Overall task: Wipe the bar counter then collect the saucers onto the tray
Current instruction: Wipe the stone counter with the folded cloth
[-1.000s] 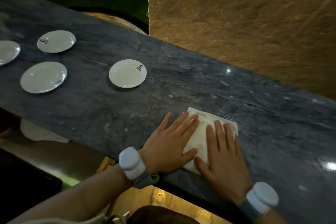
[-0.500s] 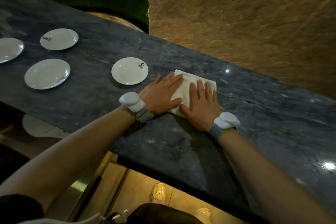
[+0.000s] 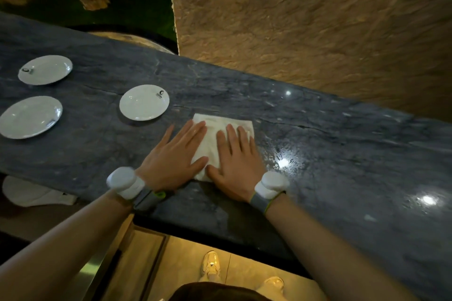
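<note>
The left hand (image 3: 171,156) and right hand (image 3: 237,161) lay flat side by side, fingers straight, pressing a folded white cloth (image 3: 215,129) onto the dark stone counter (image 3: 342,154). Three white saucers (image 3: 144,102) (image 3: 45,69) (image 3: 30,117) sat on the counter to their left, the nearest near the cloth.

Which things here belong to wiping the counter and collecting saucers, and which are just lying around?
For the job: white cloth under left hand and right hand; bar counter; three saucers.
Lying about: white object below the counter; stone wall.
</note>
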